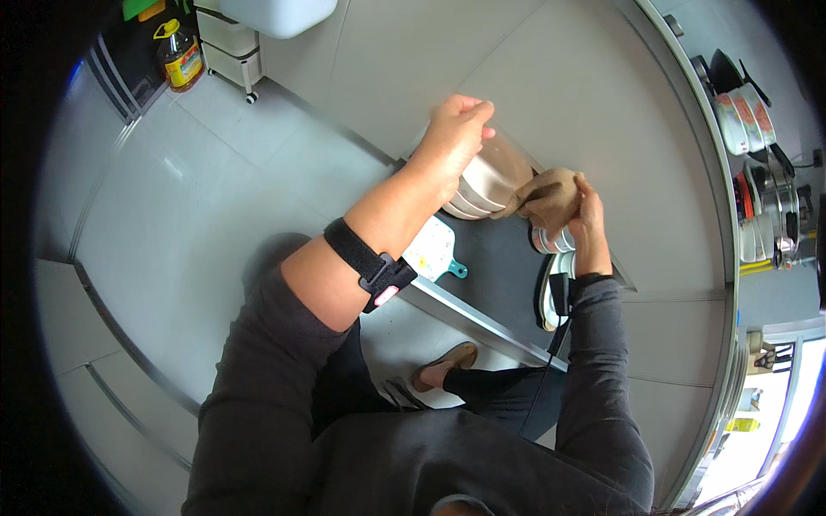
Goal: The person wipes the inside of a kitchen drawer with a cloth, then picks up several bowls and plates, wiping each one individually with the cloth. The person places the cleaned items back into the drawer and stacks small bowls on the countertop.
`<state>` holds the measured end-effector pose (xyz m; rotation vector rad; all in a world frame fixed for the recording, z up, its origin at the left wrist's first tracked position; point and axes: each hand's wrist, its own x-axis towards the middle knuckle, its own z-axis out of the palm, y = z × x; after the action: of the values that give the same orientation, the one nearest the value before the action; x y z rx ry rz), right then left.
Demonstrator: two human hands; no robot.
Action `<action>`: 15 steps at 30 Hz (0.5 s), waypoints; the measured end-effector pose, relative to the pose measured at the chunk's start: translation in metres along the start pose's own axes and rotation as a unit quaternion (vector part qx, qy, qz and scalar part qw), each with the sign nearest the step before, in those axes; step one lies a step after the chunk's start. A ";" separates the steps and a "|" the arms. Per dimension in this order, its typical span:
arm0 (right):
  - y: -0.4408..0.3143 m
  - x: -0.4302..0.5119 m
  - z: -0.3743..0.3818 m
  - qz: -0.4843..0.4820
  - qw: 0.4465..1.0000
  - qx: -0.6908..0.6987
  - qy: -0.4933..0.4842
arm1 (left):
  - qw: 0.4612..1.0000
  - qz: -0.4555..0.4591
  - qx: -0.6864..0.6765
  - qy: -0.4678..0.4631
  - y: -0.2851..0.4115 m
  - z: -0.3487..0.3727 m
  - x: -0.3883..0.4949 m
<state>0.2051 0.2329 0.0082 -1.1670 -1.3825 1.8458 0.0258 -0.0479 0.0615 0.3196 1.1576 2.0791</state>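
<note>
My right hand [586,209] grips a crumpled brown cloth [552,197] over an open drawer [493,277] with a dark lining. The cloth touches or hangs just beside a stack of pale, rounded dishes [493,177]. Above that stack, my left hand [459,132] has its fingers curled in; its palm is hidden, and I cannot tell whether it holds anything. A white patterned dish with a teal handle [435,248] lies in the drawer, partly behind my left forearm. Small patterned bowls [552,240] and stacked plates [561,287] sit below my right hand.
The drawer's metal front edge [477,316] crosses before my legs. On the right, a countertop [723,213] carries floral bowls [745,119], pans and plates. A white wheeled drawer cart [229,48] and an oil bottle [179,58] stand at the upper left.
</note>
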 end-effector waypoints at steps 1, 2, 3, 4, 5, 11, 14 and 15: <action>0.011 0.013 0.004 0.006 1.000 0.007 0.023 | 1.000 -0.001 -0.004 0.000 0.000 -0.002 0.001; 0.024 0.025 0.011 -0.008 0.999 -0.006 0.035 | 1.000 0.001 0.000 0.002 0.000 -0.003 0.003; 0.038 0.035 0.021 -0.032 0.999 0.013 0.031 | 1.000 0.003 0.002 0.003 0.000 -0.004 0.005; 0.051 0.043 0.031 -0.033 0.999 0.013 0.040 | 1.000 0.006 0.003 0.004 0.000 -0.005 0.007; 0.062 0.048 0.041 -0.030 0.996 0.005 0.084 | 1.000 0.005 -0.002 0.006 0.000 -0.006 0.008; 0.087 0.050 0.093 -0.075 0.983 0.099 0.135 | 1.000 -0.017 -0.012 0.011 0.001 -0.008 0.007; 0.087 0.050 0.108 -0.081 0.983 0.078 0.143 | 0.999 -0.025 -0.004 0.020 0.000 -0.010 0.008; 0.088 0.052 0.114 -0.079 0.982 0.059 0.160 | 0.999 -0.027 -0.001 0.026 0.000 -0.011 0.009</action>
<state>0.0866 0.1946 -0.0804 -1.1946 -1.1354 1.5294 0.0140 -0.0488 0.0541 0.2327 1.1815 2.0529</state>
